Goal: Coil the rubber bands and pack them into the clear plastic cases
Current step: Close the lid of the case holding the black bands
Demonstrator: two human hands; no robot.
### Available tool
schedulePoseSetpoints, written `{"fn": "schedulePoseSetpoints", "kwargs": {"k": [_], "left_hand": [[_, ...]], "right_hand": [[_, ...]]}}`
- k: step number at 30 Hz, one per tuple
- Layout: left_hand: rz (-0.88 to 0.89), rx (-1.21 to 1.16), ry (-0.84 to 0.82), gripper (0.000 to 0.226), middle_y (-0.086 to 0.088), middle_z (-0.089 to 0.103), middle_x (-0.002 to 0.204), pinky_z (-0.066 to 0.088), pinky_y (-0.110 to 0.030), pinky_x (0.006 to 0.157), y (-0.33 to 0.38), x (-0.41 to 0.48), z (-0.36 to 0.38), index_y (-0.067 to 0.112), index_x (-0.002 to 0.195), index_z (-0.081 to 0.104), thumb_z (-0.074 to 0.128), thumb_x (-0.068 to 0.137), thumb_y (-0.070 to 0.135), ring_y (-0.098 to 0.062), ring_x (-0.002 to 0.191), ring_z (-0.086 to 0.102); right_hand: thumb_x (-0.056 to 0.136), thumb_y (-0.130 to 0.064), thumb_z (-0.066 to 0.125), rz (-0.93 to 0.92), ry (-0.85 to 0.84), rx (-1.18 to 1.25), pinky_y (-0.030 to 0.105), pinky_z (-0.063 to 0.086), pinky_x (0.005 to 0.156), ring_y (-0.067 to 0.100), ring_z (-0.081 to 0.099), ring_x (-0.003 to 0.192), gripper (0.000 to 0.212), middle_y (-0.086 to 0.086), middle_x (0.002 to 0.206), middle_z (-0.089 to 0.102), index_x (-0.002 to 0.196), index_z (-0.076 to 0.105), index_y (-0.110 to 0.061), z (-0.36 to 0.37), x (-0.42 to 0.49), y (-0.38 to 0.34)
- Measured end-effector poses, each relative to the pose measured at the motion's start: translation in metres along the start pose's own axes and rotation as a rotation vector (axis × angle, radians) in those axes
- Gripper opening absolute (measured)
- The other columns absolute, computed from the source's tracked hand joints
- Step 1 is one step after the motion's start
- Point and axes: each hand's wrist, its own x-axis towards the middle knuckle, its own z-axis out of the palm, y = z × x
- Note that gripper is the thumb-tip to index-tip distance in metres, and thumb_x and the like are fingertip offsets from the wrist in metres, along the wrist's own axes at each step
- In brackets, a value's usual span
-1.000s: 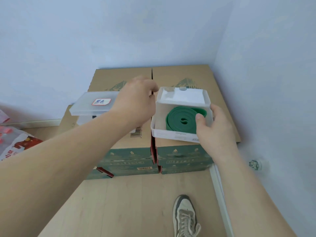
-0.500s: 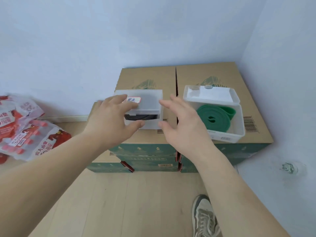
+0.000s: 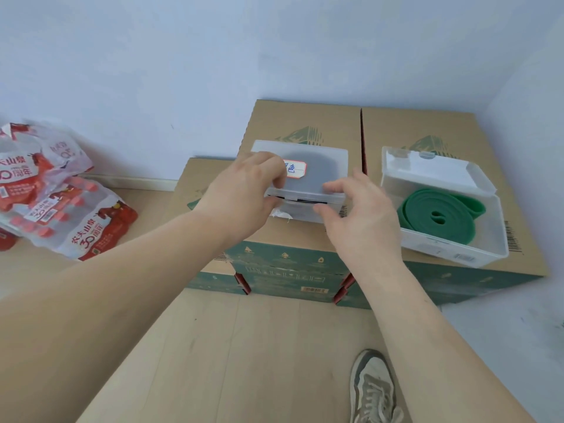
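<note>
Head view is looking down into a room corner, where a pale wall (image 3: 274,56) is running along the far side and up the right. A wood floor (image 3: 244,346) is filling the near ground. Stacked cardboard boxes (image 3: 305,123) are standing against the far wall, with a lower one sticking out at the left. Red and white bottle packs (image 3: 61,209) are lying on the floor at the far left.

An open case (image 3: 451,251) is sitting on the right box, its lid (image 3: 427,169) tilting back on the far side. A coiled green band (image 3: 439,215) is lying flat inside it, touching the near wall.

A shut case (image 3: 332,157) is sitting on the middle box, left of the open one and apart from it. A dark band (image 3: 320,175) is showing dimly through its top.

The left hand (image 3: 244,193) is gripping the near left corner of the shut case, fingers curling over the top and thumb pressing the near wall. The right hand (image 3: 363,221) is pinching the near right corner, forefinger on the top edge and thumb on the near wall, other fingers hanging loose.

A grey shoe (image 3: 374,389) is standing on the floor at the near right. A white label (image 3: 294,169) with blue writing is sticking to the top of the shut case, partly hidden by the left hand's fingers.
</note>
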Motion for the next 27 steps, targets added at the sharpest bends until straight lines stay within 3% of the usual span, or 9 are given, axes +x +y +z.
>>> {"fn": "schedulePoseSetpoints", "kwargs": {"k": [3, 8, 11, 13, 16, 18, 21, 23, 27], "left_hand": [[0.038, -0.002, -0.015, 0.023, 0.004, 0.062, 0.127, 0.037, -0.029, 0.083, -0.005, 0.002, -0.001, 0.019, 0.097, 0.052, 0.073, 0.089, 0.013, -0.021, 0.129, 0.05], [0.051, 0.034, -0.021, 0.031, 0.01, 0.061, 0.103, 0.045, -0.037, 0.075, -0.009, 0.006, -0.001, 0.026, 0.095, 0.05, 0.077, 0.083, 0.032, -0.022, 0.102, 0.055], [0.017, 0.047, 0.004, 0.035, 0.007, 0.064, 0.106, 0.047, -0.039, 0.079, -0.006, 0.006, -0.001, 0.024, 0.104, 0.055, 0.079, 0.083, 0.038, -0.022, 0.105, 0.054], [-0.002, 0.07, 0.023, 0.038, 0.006, 0.065, 0.11, 0.047, -0.038, 0.079, -0.003, 0.005, -0.001, 0.024, 0.113, 0.056, 0.078, 0.085, 0.038, -0.023, 0.107, 0.054], [-0.015, 0.112, 0.035, 0.041, 0.007, 0.064, 0.112, 0.044, -0.034, 0.076, -0.001, 0.006, -0.003, 0.026, 0.119, 0.055, 0.076, 0.087, 0.041, -0.021, 0.109, 0.054], [-0.006, 0.134, 0.042, 0.044, 0.007, 0.064, 0.117, 0.042, -0.033, 0.077, 0.001, 0.009, -0.003, 0.027, 0.123, 0.054, 0.076, 0.087, 0.04, -0.021, 0.113, 0.054], [-0.003, 0.137, 0.035, 0.058, 0.009, 0.058, 0.127, 0.036, -0.031, 0.077, -0.004, 0.015, -0.004, 0.029, 0.129, 0.051, 0.08, 0.08, 0.041, -0.019, 0.12, 0.048], [-0.027, 0.08, 0.024, 0.07, 0.009, 0.049, 0.139, 0.042, -0.032, 0.083, -0.01, 0.017, -0.002, 0.03, 0.133, 0.051, 0.085, 0.073, 0.041, -0.018, 0.128, 0.044], [-0.032, -0.051, 0.08, 0.064, 0.008, 0.041, 0.157, 0.037, -0.026, 0.097, -0.018, 0.014, 0.001, 0.03, 0.135, 0.058, 0.085, 0.077, 0.034, -0.016, 0.14, 0.044]], "right_hand": [[0.089, -0.038, 0.078, 0.03, -0.111, -0.031, 0.043, 0.017, 0.128, 0.027, 0.024, 0.155, 0.062, 0.005, 0.171, 0.024, 0.145, 0.052, -0.045, -0.001, 0.006, 0.0], [0.086, -0.046, 0.08, 0.01, -0.105, -0.036, 0.039, 0.004, 0.128, 0.014, 0.019, 0.158, 0.057, 0.005, 0.165, 0.037, 0.139, 0.061, -0.037, 0.006, 0.012, -0.004], [0.085, -0.04, 0.082, 0.019, -0.075, 0.023, 0.045, 0.02, 0.127, 0.02, 0.032, 0.153, 0.051, 0.001, 0.15, 0.054, 0.132, 0.064, -0.031, 0.012, 0.012, -0.005], [0.085, -0.035, 0.083, 0.036, -0.065, 0.07, 0.04, 0.041, 0.111, 0.021, 0.047, 0.138, 0.047, -0.001, 0.139, 0.057, 0.127, 0.063, -0.03, 0.015, 0.013, -0.006], [0.087, -0.032, 0.08, 0.051, -0.061, 0.058, 0.028, 0.038, 0.09, 0.015, 0.051, 0.121, 0.045, -0.007, 0.132, 0.055, 0.126, 0.058, -0.03, 0.017, 0.013, -0.009], [0.09, -0.032, 0.077, 0.059, -0.063, 0.062, 0.029, 0.038, 0.092, 0.016, 0.05, 0.121, 0.05, -0.008, 0.134, 0.055, 0.133, 0.053, -0.034, 0.018, 0.013, -0.009], [0.092, -0.036, 0.074, 0.071, -0.088, 0.065, 0.039, 0.045, 0.104, 0.022, 0.052, 0.125, 0.06, -0.007, 0.138, 0.058, 0.145, 0.045, -0.041, 0.019, 0.011, -0.008], [0.091, -0.037, 0.075, 0.077, -0.082, 0.083, 0.044, 0.045, 0.108, 0.024, 0.052, 0.128, 0.065, -0.007, 0.141, 0.058, 0.148, 0.043, -0.042, 0.019, 0.011, -0.007], [0.09, -0.036, 0.077, 0.105, -0.079, 0.142, 0.04, 0.041, 0.113, 0.021, 0.047, 0.134, 0.081, -0.004, 0.144, 0.053, 0.155, 0.031, -0.048, 0.019, 0.013, -0.008]]}}
